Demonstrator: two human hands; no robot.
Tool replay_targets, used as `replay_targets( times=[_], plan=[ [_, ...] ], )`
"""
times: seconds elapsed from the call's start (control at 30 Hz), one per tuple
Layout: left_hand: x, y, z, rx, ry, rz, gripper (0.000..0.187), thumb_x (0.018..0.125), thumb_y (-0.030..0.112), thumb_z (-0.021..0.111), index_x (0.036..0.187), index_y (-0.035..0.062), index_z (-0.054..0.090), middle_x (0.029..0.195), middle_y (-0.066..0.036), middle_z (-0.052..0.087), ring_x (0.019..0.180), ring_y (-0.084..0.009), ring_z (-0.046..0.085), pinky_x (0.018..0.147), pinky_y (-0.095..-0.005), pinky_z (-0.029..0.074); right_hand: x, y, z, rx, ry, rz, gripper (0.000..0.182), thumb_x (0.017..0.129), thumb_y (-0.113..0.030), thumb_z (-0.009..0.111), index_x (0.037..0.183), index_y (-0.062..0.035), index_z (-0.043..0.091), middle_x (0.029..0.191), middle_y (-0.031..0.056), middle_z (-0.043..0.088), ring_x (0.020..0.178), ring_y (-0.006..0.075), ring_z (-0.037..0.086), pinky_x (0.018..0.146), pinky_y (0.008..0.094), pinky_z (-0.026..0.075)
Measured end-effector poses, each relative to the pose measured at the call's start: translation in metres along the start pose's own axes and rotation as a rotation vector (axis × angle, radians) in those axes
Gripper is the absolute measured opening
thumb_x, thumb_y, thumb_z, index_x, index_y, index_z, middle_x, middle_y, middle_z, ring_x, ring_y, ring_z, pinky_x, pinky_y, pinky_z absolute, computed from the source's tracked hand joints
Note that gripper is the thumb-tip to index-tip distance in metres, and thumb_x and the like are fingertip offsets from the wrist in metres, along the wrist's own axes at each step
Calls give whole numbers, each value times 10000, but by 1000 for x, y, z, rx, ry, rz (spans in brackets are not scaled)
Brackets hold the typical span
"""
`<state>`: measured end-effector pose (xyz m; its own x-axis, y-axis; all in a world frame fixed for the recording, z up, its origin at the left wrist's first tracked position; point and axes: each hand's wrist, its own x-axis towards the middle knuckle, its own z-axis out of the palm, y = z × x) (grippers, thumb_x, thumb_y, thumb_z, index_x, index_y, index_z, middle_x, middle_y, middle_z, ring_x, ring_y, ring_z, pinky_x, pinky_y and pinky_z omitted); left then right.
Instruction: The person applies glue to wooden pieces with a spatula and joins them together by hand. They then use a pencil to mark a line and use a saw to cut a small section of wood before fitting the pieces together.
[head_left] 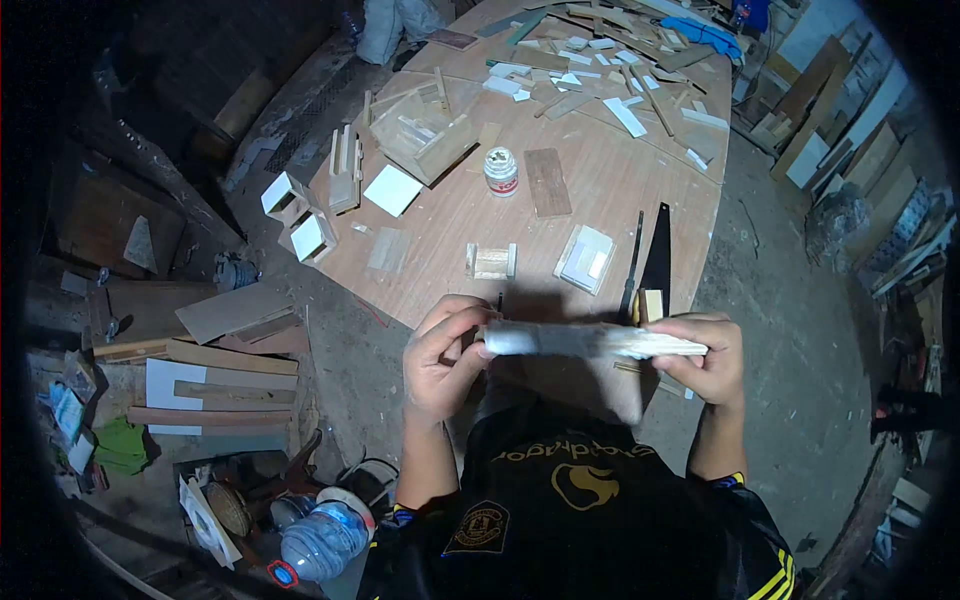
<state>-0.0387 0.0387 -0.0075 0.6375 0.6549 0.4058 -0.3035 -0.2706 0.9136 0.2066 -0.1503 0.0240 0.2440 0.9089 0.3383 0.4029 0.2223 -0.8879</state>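
A thin light-coloured board (570, 340), seen nearly edge-on, spans the space between my hands in front of my chest. Its left end is whitish and blurred, while its right end looks like bare pale wood. My left hand (446, 355) pinches the left end between thumb and fingers. At the other end, my right hand (704, 352) grips the board with the thumb below. Just beyond it on the table lie a small wooden frame piece (491, 262) and a small stacked block with a white top (586, 260). The board's broad faces are hardly visible.
A handsaw (657, 255) lies at the table's right side beside a long thin dark strip (633, 262). A white jar (501, 172), a brown wood plate (547, 183) and a wooden box (424, 135) stand farther back. Scrap pieces (625, 115) cover the far end.
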Motion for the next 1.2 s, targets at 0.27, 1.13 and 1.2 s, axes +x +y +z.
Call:
replay_targets(
  times=[0.27, 1.13, 1.2],
  plan=[
    [37, -32, -26, 125, -29, -113, 249, 781, -16, 683, 1022, -12, 623, 1003, -94, 595, 912, -202, 575, 790, -293, 463, 62, 36, 20, -181, 264, 356, 310, 823, -112, 723, 1106, 4, 678, 993, 100, 706, 890, 123, 638, 813, 261, 489],
    [95, -171, -131, 16, 218, -619, 282, 869, 96, 665, 1114, 34, 540, 999, -50, 581, 858, -122, 595, 737, -293, 484, 367, 296, 157, -1397, -264, 433, 293, 865, -311, 549, 1038, -123, 692, 1124, 154, 602, 1057, 327, 583, 780, 452, 521],
    [98, -175, -135, -116, 195, -673, 299, 886, 90, 646, 1149, 30, 516, 1010, -48, 569, 840, -125, 588, 747, -291, 494, 372, 301, 163, -1366, -244, 459, 333, 888, -345, 524, 1097, -128, 665, 1176, 147, 557, 1100, 333, 537, 824, 467, 497]
  ],
)
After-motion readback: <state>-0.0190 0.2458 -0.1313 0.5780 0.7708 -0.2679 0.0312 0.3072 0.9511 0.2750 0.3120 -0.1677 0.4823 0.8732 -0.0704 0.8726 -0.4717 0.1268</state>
